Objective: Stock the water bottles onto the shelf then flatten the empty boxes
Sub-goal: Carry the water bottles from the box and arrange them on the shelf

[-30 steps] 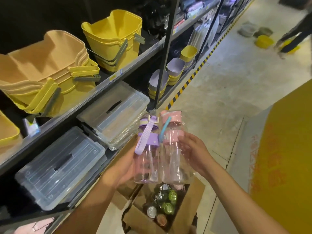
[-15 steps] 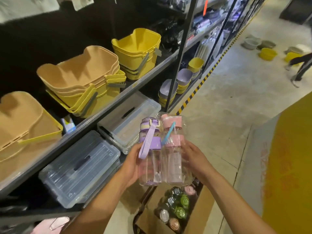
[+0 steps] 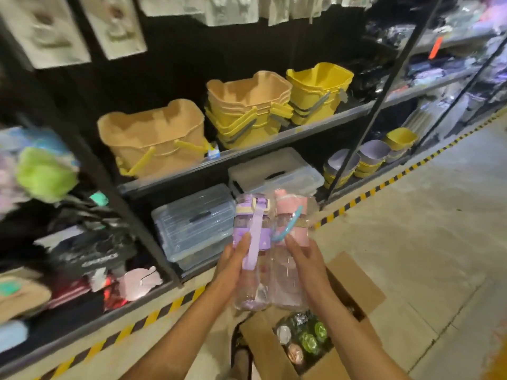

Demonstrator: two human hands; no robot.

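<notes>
Two hands hold one bottle each: the left hand (image 3: 232, 260) curls round the purple-capped bottle (image 3: 248, 289), the right hand (image 3: 305, 260) round the pink-capped bottle (image 3: 286, 283), both upright and touching side by side, above the open cardboard box (image 3: 355, 283) of more bottles (image 3: 307, 335), before the shelf (image 3: 288, 133)

Dim aisle, blurred wide-angle view.
Concrete floor (image 3: 425, 256) is brightest at right; shelf recesses (image 3: 170, 64) fall black, and the left edge smears with motion blur.
</notes>
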